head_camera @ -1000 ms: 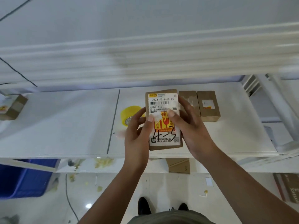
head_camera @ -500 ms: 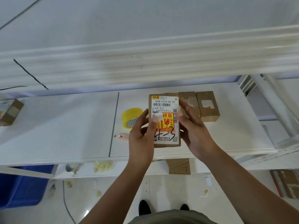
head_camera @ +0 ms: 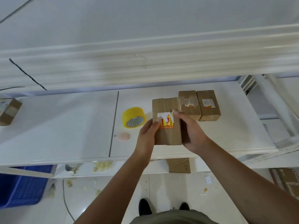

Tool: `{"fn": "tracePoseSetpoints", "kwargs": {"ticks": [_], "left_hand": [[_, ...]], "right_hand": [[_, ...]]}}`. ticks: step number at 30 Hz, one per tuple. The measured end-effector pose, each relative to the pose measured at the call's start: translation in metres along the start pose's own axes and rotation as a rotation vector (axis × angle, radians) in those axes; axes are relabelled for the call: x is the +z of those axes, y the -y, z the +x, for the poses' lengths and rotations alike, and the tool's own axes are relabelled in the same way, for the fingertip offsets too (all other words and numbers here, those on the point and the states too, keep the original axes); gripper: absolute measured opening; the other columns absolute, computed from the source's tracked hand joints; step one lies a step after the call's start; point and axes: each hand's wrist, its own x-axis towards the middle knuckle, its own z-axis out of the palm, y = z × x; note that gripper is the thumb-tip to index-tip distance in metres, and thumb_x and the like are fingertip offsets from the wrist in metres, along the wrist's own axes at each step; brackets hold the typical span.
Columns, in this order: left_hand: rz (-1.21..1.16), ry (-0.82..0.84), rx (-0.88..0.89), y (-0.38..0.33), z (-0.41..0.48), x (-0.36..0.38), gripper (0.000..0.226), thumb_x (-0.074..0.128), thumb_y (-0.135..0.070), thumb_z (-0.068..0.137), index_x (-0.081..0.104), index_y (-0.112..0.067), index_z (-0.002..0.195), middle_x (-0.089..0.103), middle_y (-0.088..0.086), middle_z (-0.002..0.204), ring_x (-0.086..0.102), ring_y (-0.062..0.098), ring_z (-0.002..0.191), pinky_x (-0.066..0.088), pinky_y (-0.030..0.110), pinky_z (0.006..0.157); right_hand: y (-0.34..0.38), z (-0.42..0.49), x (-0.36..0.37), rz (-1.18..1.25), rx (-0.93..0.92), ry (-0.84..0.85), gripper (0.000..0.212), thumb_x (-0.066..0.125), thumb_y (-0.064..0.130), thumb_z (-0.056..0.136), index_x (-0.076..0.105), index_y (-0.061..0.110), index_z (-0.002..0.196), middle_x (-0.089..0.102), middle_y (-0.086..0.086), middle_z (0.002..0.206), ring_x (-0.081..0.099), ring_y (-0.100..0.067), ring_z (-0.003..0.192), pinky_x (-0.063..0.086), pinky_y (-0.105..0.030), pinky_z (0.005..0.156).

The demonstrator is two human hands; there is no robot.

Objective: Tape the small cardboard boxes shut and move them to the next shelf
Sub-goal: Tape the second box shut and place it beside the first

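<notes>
I hold a small brown cardboard box (head_camera: 167,135) over the white shelf (head_camera: 64,126), a plain face with a torn orange-and-white sticker turned up. My left hand (head_camera: 148,135) grips its left side with the thumb on the sticker. My right hand (head_camera: 191,131) grips the right side, a fingertip on the top face. Two more small boxes stand behind it to the right: the nearer box (head_camera: 189,105) and the far right box (head_camera: 208,105). A yellow roll of tape (head_camera: 134,118) lies to the left of the held box.
A small pink cutter (head_camera: 123,136) lies near the tape. Another box (head_camera: 8,110) sits on the shelf section at far left. A blue crate (head_camera: 22,186) stands on the floor at lower left. An upper shelf edge runs above.
The box has been turned over: the large shipping label face is gone and a plain face with a torn sticker shows. Both hands kept hold of it.
</notes>
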Motion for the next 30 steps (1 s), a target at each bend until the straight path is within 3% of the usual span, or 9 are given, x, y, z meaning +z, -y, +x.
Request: {"fn": "tracePoseSetpoints", "kwargs": {"ticks": [7,10,13,15,19,22,26,28,30], "left_hand": [[0.059,-0.051,0.053,0.014,0.024,0.001,0.034,0.067,-0.048,0.1,0.067,-0.031,0.13,0.079,-0.002,0.112,0.078,0.015,0.102,0.066,0.037,0.084],[0.243,-0.102,0.147,0.023,0.031,0.007,0.016,0.055,-0.048,0.107,0.062,-0.039,0.119,0.075,-0.012,0.111,0.073,-0.002,0.098,0.058,0.019,0.078],[0.256,-0.064,0.157,0.031,0.037,0.008,0.015,0.05,-0.048,0.109,0.06,-0.04,0.115,0.075,-0.011,0.111,0.073,0.003,0.101,0.06,0.028,0.085],[0.201,-0.034,0.12,0.038,0.04,0.005,0.019,0.047,-0.047,0.111,0.062,-0.039,0.117,0.075,-0.009,0.113,0.073,0.008,0.106,0.061,0.033,0.09],[0.27,-0.105,0.09,0.045,0.048,-0.001,0.022,0.045,-0.056,0.108,0.062,-0.044,0.116,0.076,-0.019,0.104,0.072,-0.001,0.099,0.059,0.018,0.076],[0.304,-0.054,-0.029,0.047,0.054,-0.004,0.038,0.044,-0.058,0.108,0.063,-0.029,0.127,0.074,-0.006,0.116,0.072,0.015,0.108,0.061,0.038,0.094],[0.534,-0.038,-0.091,0.042,0.056,-0.015,0.054,0.035,-0.065,0.107,0.059,-0.026,0.134,0.07,0.002,0.128,0.066,0.026,0.118,0.055,0.047,0.105],[0.743,-0.074,-0.097,0.035,0.056,-0.026,0.06,0.039,-0.067,0.105,0.064,-0.022,0.135,0.071,0.002,0.128,0.067,0.026,0.116,0.054,0.05,0.103],[0.809,-0.264,-0.048,0.026,0.057,-0.046,0.042,0.053,-0.063,0.099,0.075,-0.031,0.114,0.078,-0.006,0.107,0.075,0.02,0.099,0.059,0.042,0.091]], "right_hand": [[-0.017,0.024,0.0,-0.348,-0.181,-0.167,0.06,0.08,0.07,0.074,0.069,0.034,0.12,0.079,0.009,0.108,0.074,-0.009,0.102,0.059,-0.03,0.085],[-0.029,0.033,-0.001,-0.317,-0.145,-0.16,0.046,0.079,0.062,0.08,0.072,0.033,0.116,0.08,0.009,0.105,0.075,-0.007,0.1,0.059,-0.037,0.093],[-0.034,0.041,-0.004,-0.261,-0.066,-0.222,0.031,0.077,0.053,0.09,0.075,0.031,0.112,0.079,0.005,0.108,0.075,-0.015,0.105,0.059,-0.045,0.099],[-0.037,0.045,-0.004,-0.291,-0.07,-0.261,0.031,0.075,0.052,0.092,0.074,0.029,0.113,0.079,0.003,0.109,0.074,-0.018,0.105,0.06,-0.046,0.097],[-0.043,0.049,-0.003,-0.301,-0.039,-0.266,0.039,0.078,0.062,0.085,0.074,0.034,0.112,0.079,0.011,0.1,0.075,-0.009,0.095,0.062,-0.031,0.077],[-0.047,0.058,-0.009,-0.325,-0.015,-0.268,0.035,0.074,0.057,0.091,0.073,0.033,0.116,0.078,0.007,0.109,0.073,-0.015,0.105,0.061,-0.038,0.088],[-0.055,0.071,-0.008,-0.463,0.012,-0.257,0.047,0.066,0.065,0.093,0.068,0.031,0.125,0.074,0.005,0.118,0.069,-0.021,0.114,0.057,-0.043,0.097],[-0.058,0.08,-0.006,-0.602,-0.025,-0.286,0.05,0.058,0.073,0.093,0.066,0.034,0.124,0.071,0.008,0.116,0.066,-0.019,0.112,0.054,-0.034,0.084],[-0.06,0.092,-0.007,-0.765,-0.026,-0.327,0.064,0.049,0.078,0.094,0.061,0.029,0.133,0.065,-0.001,0.124,0.058,-0.025,0.121,0.049,-0.038,0.09]]}}
